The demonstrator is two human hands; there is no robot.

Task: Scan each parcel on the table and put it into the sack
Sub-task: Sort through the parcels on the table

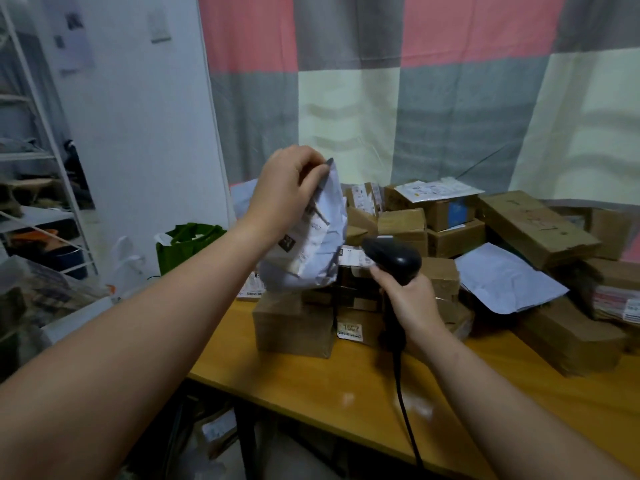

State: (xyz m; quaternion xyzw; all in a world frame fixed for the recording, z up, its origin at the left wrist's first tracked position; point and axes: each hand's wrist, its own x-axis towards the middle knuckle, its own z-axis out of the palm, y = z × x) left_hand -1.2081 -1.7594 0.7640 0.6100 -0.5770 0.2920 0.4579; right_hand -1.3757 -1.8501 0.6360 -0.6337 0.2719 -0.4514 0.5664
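Note:
My left hand (282,188) grips the top edge of a white plastic mailer parcel (313,244) and holds it up above the table, its printed label facing right. My right hand (412,299) grips the handle of a black barcode scanner (394,259), whose head points at the lower part of the mailer from close by. The scanner's black cable (403,393) hangs down across the yellow wooden table (346,386). A green sack (187,245) stands open on the floor left of the table.
Several brown cardboard parcels (294,327) and a flat white mailer (509,278) are piled over the table's back and right. A checked curtain (415,98) hangs behind. A white shelf rack (38,161) with clutter stands at the left.

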